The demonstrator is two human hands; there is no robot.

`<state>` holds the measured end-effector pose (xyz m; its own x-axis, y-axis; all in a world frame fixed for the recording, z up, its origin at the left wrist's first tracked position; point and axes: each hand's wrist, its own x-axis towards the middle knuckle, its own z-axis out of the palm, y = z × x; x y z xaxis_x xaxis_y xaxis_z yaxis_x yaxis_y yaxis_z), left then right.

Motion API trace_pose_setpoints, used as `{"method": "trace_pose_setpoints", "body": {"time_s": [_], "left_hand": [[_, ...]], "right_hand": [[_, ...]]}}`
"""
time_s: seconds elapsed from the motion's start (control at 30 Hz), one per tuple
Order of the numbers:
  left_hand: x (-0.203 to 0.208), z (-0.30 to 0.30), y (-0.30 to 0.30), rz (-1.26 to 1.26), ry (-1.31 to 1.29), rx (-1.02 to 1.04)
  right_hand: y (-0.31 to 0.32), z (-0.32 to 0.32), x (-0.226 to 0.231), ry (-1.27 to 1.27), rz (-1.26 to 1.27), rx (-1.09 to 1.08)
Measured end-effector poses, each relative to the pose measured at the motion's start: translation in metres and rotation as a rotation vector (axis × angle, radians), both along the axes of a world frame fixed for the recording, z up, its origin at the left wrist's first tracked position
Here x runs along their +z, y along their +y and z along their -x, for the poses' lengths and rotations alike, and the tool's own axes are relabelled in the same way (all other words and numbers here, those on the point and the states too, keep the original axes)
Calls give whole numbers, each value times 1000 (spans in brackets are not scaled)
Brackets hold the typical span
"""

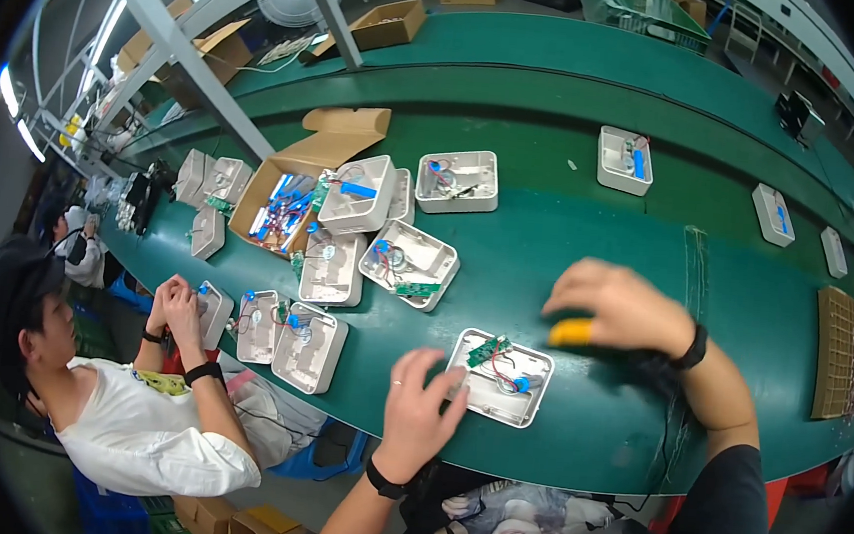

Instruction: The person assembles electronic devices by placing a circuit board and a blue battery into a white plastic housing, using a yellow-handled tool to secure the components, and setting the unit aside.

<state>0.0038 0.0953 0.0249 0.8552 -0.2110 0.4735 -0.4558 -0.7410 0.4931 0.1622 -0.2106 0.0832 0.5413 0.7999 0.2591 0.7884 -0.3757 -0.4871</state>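
In front of me on the green table lies a white open plastic housing (482,402). Inside it are a green circuit board (490,350), thin red and dark wires, and a small blue-ended part (523,384). My left hand (421,402) is open at the housing's left edge, its fingers spread and the fingertips close to the rim. My right hand (614,307) hovers above the table, to the right of and beyond the housing. Its fingers are bent and apart, with a yellow cover (570,332) seemingly on the thumb. A dark blurred shape with a cable sits beneath that hand.
Several similar housings (407,265) are grouped left of centre. An open cardboard box (260,224) of blue cylindrical parts is beside them. A co-worker (144,415) handles one housing at left. More housings (625,162) stand along the far strip. A brown slotted tray (841,355) is at right.
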Motion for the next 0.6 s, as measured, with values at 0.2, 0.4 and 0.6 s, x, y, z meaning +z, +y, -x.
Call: {"method": "trace_pose_setpoints", "body": {"time_s": [0.2,0.4,0.6], "left_hand": [[1,-31,-12,-41,120,58],[-15,-49,-11,99,298,8],[-26,-56,-3,357,432,13]], "right_hand": [[28,58,-32,39,88,122],[24,34,-22,558,6,2],[13,0,-59,259,126,-140]]}}
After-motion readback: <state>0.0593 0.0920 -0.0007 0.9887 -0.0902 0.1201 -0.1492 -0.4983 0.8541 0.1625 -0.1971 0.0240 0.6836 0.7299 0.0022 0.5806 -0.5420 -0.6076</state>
